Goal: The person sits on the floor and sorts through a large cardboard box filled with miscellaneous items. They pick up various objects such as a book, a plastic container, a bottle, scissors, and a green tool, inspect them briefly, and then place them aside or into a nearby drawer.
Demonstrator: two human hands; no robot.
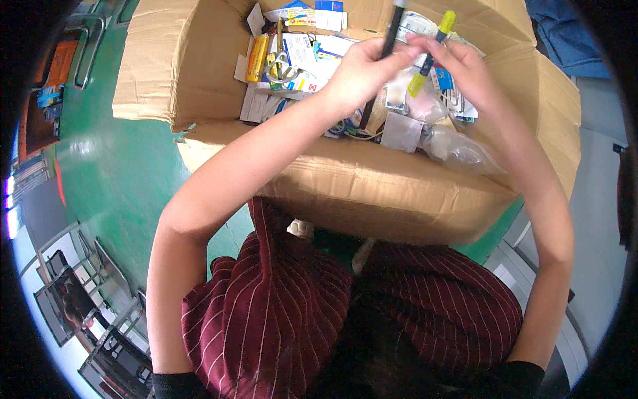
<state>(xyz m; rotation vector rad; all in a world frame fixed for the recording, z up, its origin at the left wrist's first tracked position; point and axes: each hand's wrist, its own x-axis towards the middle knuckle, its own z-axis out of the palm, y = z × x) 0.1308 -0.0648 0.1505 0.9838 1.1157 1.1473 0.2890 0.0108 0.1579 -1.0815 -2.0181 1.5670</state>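
Note:
Both my hands are raised over a big open cardboard box (345, 174) packed with small stationery. In my left hand (359, 70) is a long thin black stick (395, 30) with a pale tip, slanting down towards the box; its exact kind I cannot tell. My right hand (464, 66) pinches a yellow and black marker pen (446, 25) by its middle, yellow at both ends. The fingertips of the two hands nearly meet. Below them lie a clear plastic bag (458, 147) and a small whitish square packet (401, 132).
Inside the box's left part are scissors (283, 70), a yellow-orange packet (258, 58) and several printed cards. Its flaps spread outward, one (149, 63) to the left. My striped maroon-clad legs (279, 299) are at the near side, over a green floor (113, 166). Blue cloth (571, 40) hangs far right.

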